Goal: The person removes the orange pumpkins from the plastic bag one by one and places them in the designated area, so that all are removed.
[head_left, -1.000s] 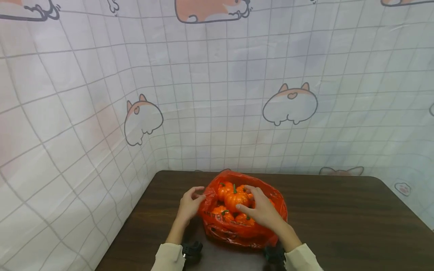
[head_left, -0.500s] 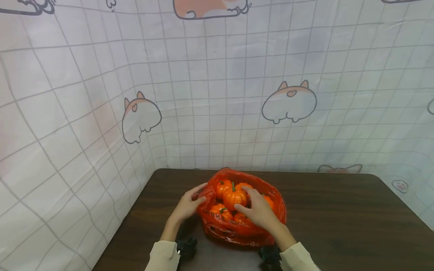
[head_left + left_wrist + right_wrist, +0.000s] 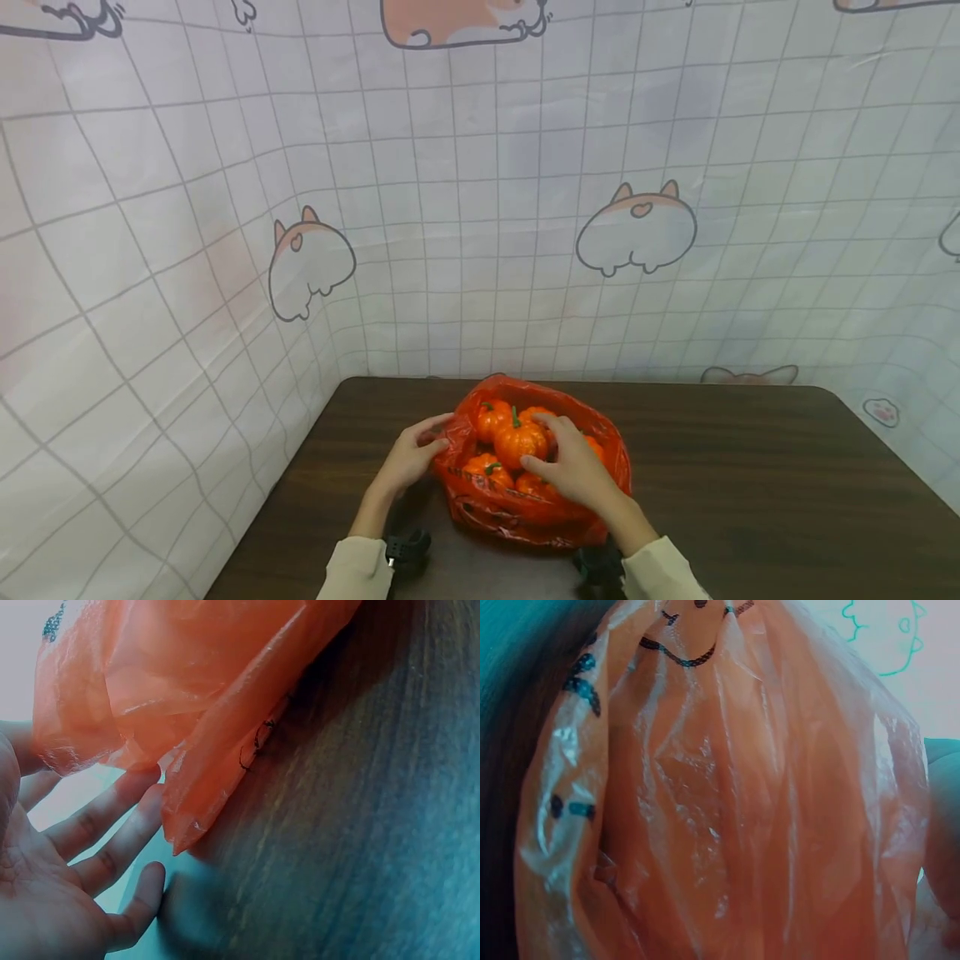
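Note:
An orange-red plastic bag (image 3: 525,521) stands with its mouth wide, holding several small orange pumpkins with green stems. My right hand (image 3: 581,473) reaches over the near right rim and grips the topmost pumpkin (image 3: 519,443) from its right side, thumb low and fingers behind. Another pumpkin (image 3: 489,469) lies nearer the front rim. At the bag's left side, my left hand (image 3: 408,457) has its fingers loosely spread; in the left wrist view, fingertips of that hand (image 3: 82,862) touch the plastic. The right wrist view shows mostly the bag (image 3: 727,787) with printed black marks; the right fingers are hidden there.
The bag rests on a dark wood-grain table (image 3: 735,483) with rounded far corners. Behind and to the left hangs a white gridded cloth (image 3: 480,208) printed with cartoon dogs. Black wrist devices (image 3: 407,550) show below the hands.
My left hand has shifted slightly left and stays by the bag's side. The right hand keeps nearly the same place at the pumpkin. The head view has moved a little.

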Demonstrator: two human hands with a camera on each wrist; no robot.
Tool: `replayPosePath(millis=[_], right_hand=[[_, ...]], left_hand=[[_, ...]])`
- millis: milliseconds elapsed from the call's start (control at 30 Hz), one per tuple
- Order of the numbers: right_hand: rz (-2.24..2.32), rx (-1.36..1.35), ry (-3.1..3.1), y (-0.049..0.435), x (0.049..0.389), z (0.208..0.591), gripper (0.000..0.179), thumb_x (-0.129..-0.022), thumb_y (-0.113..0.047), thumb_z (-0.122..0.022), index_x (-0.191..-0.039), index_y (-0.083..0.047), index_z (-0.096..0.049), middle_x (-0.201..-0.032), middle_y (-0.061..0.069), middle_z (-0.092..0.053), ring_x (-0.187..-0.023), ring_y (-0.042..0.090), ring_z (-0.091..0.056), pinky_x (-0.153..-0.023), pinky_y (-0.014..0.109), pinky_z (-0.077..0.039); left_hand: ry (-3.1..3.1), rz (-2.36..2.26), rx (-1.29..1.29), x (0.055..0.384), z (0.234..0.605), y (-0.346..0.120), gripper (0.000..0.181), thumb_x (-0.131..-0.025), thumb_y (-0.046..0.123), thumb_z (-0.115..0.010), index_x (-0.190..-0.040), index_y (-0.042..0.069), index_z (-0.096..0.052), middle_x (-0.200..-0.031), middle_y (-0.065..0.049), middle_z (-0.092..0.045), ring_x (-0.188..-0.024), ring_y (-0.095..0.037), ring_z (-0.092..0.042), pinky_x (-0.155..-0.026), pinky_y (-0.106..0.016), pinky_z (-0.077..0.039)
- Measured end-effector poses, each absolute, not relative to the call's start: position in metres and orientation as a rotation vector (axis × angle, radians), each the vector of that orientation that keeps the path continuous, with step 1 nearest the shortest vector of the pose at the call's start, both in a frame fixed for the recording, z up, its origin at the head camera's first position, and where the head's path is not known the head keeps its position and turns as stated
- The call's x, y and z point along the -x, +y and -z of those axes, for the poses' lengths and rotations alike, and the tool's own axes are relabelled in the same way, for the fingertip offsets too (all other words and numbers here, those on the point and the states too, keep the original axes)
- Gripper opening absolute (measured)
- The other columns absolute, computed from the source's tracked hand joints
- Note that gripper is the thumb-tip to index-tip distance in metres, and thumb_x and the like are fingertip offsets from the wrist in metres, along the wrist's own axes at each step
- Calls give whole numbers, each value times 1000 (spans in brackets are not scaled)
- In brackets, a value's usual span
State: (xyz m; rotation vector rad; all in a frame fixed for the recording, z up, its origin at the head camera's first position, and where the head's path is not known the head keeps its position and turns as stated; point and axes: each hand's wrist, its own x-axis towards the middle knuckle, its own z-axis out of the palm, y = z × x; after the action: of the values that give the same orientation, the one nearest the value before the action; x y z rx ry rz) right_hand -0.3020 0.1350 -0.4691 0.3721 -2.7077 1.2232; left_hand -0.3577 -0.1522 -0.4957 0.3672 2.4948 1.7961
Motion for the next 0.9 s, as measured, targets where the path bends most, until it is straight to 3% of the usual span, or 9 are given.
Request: replayPosePath(millis=[367, 700, 900], right_hand=[[-1233, -398, -2698, 138, 303, 465, 66, -89, -29, -80, -147, -16, -53, -128, 7, -55, -89, 17, -55, -77, 34, -48], [-1234, -392, -2669, 140, 300, 464, 71, -87, -27, -81, -150, -18, -50, -129, 8, -51, -107, 22, -59, -85, 38, -53], [-1269, -406, -2646, 144, 299, 458, 75, -87, -25, -82, -153, -17, -48, -121, 9, -49, -111, 26, -57, -78, 33, -49]], left_hand=[[2506, -1792, -344, 356, 496, -150, 42, -100, 10, -62, -143, 9, -60, -104, -20, -70, -79, -15, -60, -67, -33, -52], [2508, -1812, -334, 344, 484, -144, 42, -100, 4, -60, -142, 2, -59, -99, -21, -68, -77, -16, -59, -69, -37, -53], [2524, -1797, -337, 349, 491, -147, 43, -101, 8, -61, -143, 4, -58, -104, -23, -69, -81, -16, -61, -69, -33, -53]])
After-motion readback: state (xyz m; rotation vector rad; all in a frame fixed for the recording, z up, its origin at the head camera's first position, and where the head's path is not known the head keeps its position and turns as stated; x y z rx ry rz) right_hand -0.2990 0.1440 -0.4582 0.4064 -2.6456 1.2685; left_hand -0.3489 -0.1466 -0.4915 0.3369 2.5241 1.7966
